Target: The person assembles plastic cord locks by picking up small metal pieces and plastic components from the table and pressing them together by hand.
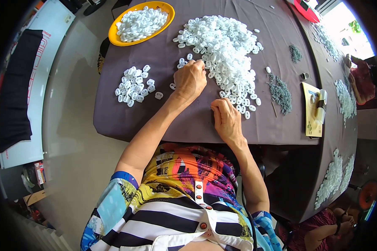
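Note:
A large heap of small white oval plastic pieces with holes [218, 39] spreads over the cloth-covered table in front of me. My left hand [190, 80] is closed at the heap's left edge, fingertips among the pieces; what it holds, if anything, is hidden. Lower down, beside the heap's near end, my right hand [227, 119] has its fingers curled together in a pinch, and I cannot make out anything in them. To the left lies a smaller group of the same white pieces [134, 85]. A few loose ones sit between that group and my left hand.
A yellow dish [112, 37] full of white pieces stands at the far left. On the right are grey-green clumps of small parts [280, 96], a yellow packet [312, 125] and a small dark ring [305, 76]. Other people sit at the adjoining table [299, 205], which bears more piles.

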Motion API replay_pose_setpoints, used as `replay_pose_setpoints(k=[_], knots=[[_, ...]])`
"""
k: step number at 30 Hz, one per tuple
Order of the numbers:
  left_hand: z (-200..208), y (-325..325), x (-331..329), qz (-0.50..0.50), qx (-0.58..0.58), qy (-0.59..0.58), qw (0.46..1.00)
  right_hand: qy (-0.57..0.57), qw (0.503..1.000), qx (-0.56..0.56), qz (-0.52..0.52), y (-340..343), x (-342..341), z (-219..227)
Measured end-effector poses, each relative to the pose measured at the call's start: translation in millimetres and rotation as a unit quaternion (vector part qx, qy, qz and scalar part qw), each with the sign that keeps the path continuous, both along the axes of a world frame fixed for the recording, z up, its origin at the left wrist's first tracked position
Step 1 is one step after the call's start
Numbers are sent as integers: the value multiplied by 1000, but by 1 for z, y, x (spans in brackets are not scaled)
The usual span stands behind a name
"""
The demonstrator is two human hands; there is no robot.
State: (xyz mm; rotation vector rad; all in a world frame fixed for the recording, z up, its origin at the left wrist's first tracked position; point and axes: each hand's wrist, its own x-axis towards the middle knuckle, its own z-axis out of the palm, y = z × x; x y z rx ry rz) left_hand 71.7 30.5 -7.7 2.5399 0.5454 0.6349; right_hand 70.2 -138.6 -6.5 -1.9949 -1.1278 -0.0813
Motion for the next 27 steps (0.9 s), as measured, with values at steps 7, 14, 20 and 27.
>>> replay_pose_setpoints(k=[7, 14, 20, 27], knots=[[-5, -3, 4, 12, 12, 17, 1000, -4, 1000, -9, -11, -1, -1, 0], [1, 0, 6, 3, -9, 45, 999, -25, 1000, 8, -9, 0, -1, -1], [5, -2, 4, 4, -16, 56, 998, -35, 999, 2, -13, 1, -1, -1], [8, -1, 4, -20, -35, 75, 996, -31, 999, -4, -15, 0, -2, 0]])
